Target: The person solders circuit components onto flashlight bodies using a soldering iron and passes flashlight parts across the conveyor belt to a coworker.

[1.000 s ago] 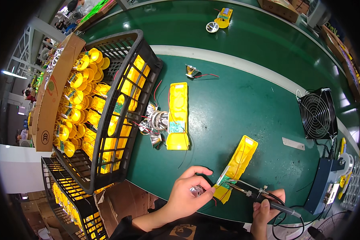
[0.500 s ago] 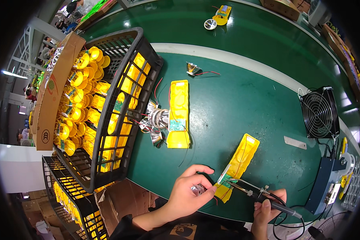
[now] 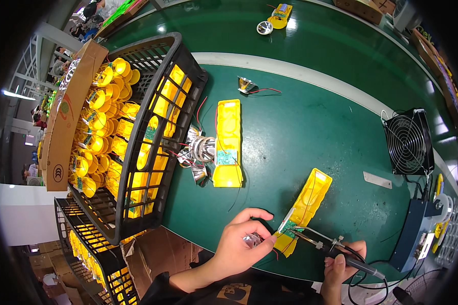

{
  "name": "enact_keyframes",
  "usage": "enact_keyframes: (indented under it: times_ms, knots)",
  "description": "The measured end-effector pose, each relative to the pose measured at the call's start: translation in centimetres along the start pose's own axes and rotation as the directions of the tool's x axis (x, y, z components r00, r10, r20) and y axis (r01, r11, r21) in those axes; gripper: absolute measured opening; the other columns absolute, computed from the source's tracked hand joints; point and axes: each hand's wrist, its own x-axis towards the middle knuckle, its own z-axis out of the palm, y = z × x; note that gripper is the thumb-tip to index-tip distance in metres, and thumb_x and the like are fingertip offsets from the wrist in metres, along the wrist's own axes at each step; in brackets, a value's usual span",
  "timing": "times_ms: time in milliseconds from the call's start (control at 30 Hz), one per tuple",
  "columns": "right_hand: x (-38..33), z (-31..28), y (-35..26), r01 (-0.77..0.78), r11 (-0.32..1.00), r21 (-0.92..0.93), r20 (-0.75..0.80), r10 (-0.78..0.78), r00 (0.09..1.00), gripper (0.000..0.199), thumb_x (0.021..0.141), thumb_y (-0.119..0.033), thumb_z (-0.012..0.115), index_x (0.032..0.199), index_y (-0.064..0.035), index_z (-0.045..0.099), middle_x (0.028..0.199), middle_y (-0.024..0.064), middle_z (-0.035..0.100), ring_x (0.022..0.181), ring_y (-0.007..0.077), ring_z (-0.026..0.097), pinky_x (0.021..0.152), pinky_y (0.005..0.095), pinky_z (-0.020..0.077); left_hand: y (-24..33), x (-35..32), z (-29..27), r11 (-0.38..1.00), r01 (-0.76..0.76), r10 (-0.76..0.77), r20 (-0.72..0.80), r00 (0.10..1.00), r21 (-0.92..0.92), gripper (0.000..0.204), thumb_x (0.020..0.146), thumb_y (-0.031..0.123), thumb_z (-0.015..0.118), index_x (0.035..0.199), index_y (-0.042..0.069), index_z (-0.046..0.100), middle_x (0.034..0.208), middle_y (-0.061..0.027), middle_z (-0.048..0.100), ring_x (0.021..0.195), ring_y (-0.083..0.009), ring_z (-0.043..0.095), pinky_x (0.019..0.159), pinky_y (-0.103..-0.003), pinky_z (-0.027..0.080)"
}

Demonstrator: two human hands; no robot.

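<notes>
Yellow housing point(image 3: 305, 206), near edge of green table point(image 3: 310, 127); left hand point(image 3: 241, 244) pinches its circuit-board end, likely steadying it; right hand point(image 3: 343, 262) clenched on soldering iron point(image 3: 331, 244), tip at board; second housing point(image 3: 227, 143) beyond, black crate point(image 3: 188, 127) left, fan point(image 3: 409, 142) right; none obstructing.

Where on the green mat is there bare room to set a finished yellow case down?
Bare mat lies between the flat yellow case and the black fan, below the white stripe. Crowded: wires and reflectors beside the black crate, and around both hands at the near edge.
</notes>
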Motion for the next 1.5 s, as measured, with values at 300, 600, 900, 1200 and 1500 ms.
enact_keyframes:
  times_ms: [300,600,900,1200,1500]
  knots:
    - [-0.07,-0.02,-0.13,-0.030,0.999,-0.010,-0.026,0.030,0.999,0.041,0.074,-0.031,0.064,0.084,-0.0021,0.036,0.062,0.0057,0.048,0.041,0.0066,0.044,0.039,0.0176,0.0370,0.07,0.03,0.07,1.000,-0.005,0.005,0.005,1.000,0.006,0.009,0.069,-0.001,0.063,0.064,0.002,0.056,0.103,-0.0074,0.050,0.061,-0.0013,0.045,0.053,-0.016,0.036]
    - [-0.18,-0.09,-0.07,-0.030,0.999,0.012,-0.035,0.031,0.999,0.042,0.073,-0.031,0.065,0.084,-0.0025,0.036,0.062,0.0053,0.048,0.041,0.0059,0.043,0.038,0.0167,0.0365,-0.05,0.01,-0.11,0.999,-0.034,0.034,0.011,0.999,0.028,0.009,0.071,0.002,0.064,0.065,0.000,0.057,0.100,-0.0081,0.051,0.059,-0.0046,0.051,0.052,-0.018,0.040]
    - [-0.07,0.20,-0.52,-0.050,0.999,0.003,-0.037,0.050,0.998,0.040,0.074,-0.030,0.064,0.084,-0.0035,0.035,0.059,0.0047,0.047,0.042,0.0066,0.044,0.041,0.0174,0.0364,-0.06,0.03,-0.01,0.999,-0.032,0.032,0.003,0.999,0.029,0.009,0.071,0.002,0.064,0.065,0.000,0.056,0.100,-0.0076,0.051,0.057,-0.0031,0.050,0.049,-0.017,0.039]
    - [0.04,0.24,-0.59,-0.034,0.999,-0.015,-0.002,0.034,0.999,0.039,0.076,-0.030,0.063,0.083,-0.0038,0.035,0.057,0.0047,0.047,0.042,0.0070,0.044,0.041,0.0178,0.0360,0.15,0.07,0.02,1.000,-0.006,0.005,0.005,1.000,0.011,0.010,0.071,0.002,0.064,0.065,0.000,0.056,0.100,-0.0069,0.052,0.056,-0.0026,0.049,0.049,-0.017,0.038]
    - [0.00,0.18,-0.50,-0.031,0.999,-0.014,-0.013,0.031,0.999,0.039,0.076,-0.030,0.063,0.083,-0.0039,0.035,0.056,0.0045,0.047,0.042,0.0070,0.044,0.041,0.0175,0.0359,0.26,0.18,0.07,1.000,0.027,-0.027,0.004,1.000,0.012,0.012,0.071,0.002,0.064,0.064,0.000,0.055,0.099,-0.0073,0.052,0.056,-0.0031,0.048,0.049,-0.018,0.038]
